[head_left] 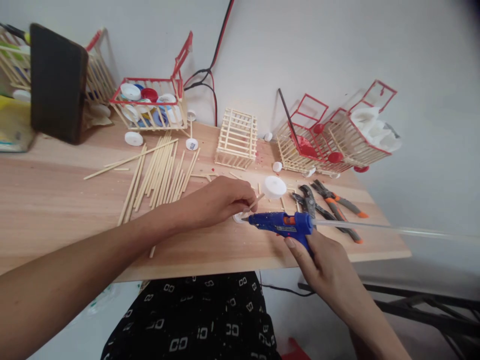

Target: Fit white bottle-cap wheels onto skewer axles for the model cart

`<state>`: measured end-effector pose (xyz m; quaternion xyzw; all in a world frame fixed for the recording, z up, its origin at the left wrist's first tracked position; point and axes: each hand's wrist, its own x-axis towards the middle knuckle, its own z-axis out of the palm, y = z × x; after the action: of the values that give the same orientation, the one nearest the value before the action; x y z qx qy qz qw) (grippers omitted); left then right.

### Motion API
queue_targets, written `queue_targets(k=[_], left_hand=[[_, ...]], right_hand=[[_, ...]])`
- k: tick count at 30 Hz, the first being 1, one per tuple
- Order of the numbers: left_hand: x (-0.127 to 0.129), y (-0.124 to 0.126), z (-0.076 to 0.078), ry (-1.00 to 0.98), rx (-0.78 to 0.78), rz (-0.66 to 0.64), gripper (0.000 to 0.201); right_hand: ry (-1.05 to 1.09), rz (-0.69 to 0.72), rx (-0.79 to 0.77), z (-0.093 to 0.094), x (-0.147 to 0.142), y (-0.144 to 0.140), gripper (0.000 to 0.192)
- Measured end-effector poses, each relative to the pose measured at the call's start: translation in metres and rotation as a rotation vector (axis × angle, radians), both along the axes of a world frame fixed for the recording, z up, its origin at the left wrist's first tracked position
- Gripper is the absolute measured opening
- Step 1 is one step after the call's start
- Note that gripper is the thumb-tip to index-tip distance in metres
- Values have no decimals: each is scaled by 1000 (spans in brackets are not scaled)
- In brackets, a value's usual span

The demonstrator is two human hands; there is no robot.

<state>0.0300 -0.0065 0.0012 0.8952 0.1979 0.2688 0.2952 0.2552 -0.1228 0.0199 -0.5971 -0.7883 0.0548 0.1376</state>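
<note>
At the centre of the frame the left hand point(221, 200) pinches a thin stick point(256, 201) that carries a white bottle cap point(274, 187) at its far end, while its near end sits at a second white cap point(238, 218) lying flat on the worktop point(56, 200). The right hand point(322, 265), at lower right, is closed round the grip of a blue glue gun point(281, 224), whose nozzle points left and meets that lower cap just beside the left fingertips; a clear glue rod trails out of the gun toward the right edge. This looks like a wheel-and-axle piece with one cap already on and the other at the gluing point, so it seems about half made. At upper right stand two red-trimmed stick carts point(330, 137), apparently finished, with red caps beneath them. A bare stick basket point(237, 139) at upper centre has no handle or wheels that can be seen, so it seems to await them. Another cart full of caps point(152, 107) stands at upper left, and a spread of loose sticks point(157, 172) below it suggests plenty of material left. Pliers point(330, 202) lie right of centre.
</note>
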Motion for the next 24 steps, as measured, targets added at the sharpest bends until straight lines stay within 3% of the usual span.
queue_targets(k=[24], left_hand=[[1, -1, 0, -3, 17, 22, 15]], right_hand=[[-34, -19, 44, -1, 1, 2, 30]])
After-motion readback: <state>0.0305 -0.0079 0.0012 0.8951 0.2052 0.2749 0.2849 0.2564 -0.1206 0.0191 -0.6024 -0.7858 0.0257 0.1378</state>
